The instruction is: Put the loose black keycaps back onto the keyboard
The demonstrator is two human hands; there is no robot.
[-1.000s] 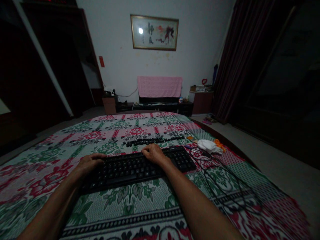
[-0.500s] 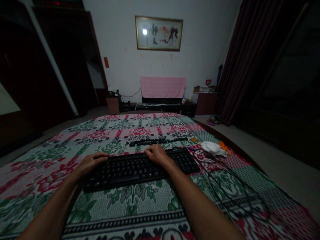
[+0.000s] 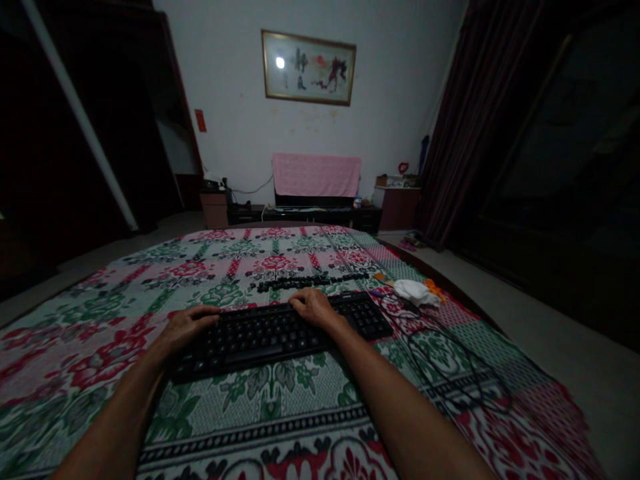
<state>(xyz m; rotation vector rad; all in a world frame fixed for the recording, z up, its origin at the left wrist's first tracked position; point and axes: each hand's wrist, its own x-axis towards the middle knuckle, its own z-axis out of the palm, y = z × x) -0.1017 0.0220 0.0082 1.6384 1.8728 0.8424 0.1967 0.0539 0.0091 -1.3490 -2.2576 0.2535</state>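
Keyboard [image 3: 265, 337] lies on cloth [image 3: 280, 393], black bits [image 3: 293, 283] just beyond it. L hand [image 3: 185, 328] at its left end, R hand [image 3: 314, 308] over its back edge; can't tell if either grips. Prob. best: light, even hold w/ both, keyboard flat.

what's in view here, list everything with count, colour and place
keyboard: 1, black, centre
small pieces: count unclear, black, beyond keyboard
cable: 1, black, right of keyboard
rag: 1, white, beyond cable
orange items: 2, orange, beside rag
tablecloth: 1, multicoloured, under keyboard
wall: 1, grey, back
picture: 1, gold-framed, on wall
towel: 1, pink, below picture
stand: 1, black, under towel
cabinets: 2, brown, flanking stand
tag: 1, red, left of picture
curtain: 1, purple, far right
left grip: 1, bare, keyboard's left end
right grip: 1, bare, keyboard's far edge
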